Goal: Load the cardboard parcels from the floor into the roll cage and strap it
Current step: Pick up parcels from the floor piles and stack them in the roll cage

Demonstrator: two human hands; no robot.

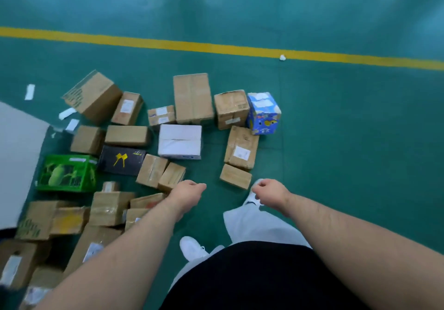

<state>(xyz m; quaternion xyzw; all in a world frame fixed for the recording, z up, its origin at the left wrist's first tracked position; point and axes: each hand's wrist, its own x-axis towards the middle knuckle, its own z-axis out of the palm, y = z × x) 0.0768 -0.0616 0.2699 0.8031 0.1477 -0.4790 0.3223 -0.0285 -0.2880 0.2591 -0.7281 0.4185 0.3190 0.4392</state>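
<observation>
Two dozen or so parcels (192, 98) lie strewn over a green floor (336, 141), waiting to be loaded. The roll cage is out of shot, and strapping looks a long way off. A pale grey sheet (19, 161), far left of the white box (180, 141) at the middle of the spread, cannot be identified.

Below and left of the white box, a heap (110, 207) of brown parcels sits piled unevenly, some with wrinkled tape. Pulling one from the bottom would likely bring the others sliding, and a weak seam could split under a one-handed lift. Below and right of the white box, a small box (235, 176) lies just beside the person's leading shoe (251, 200), an easy trip for anyone stepping forward with arms full and the view down blocked. Paper slips (29, 91), up and far left of the white box, could skid underfoot.

Both arms reach toward the parcels below the white box. The left hand (189, 191) hovers over the nearest brown parcels with fingers loosely curled, gripping nothing; whether it touches them cannot be told. The right hand (270, 189), likewise loosely curled and empty, hangs over the shoe, touching no parcel.
</observation>
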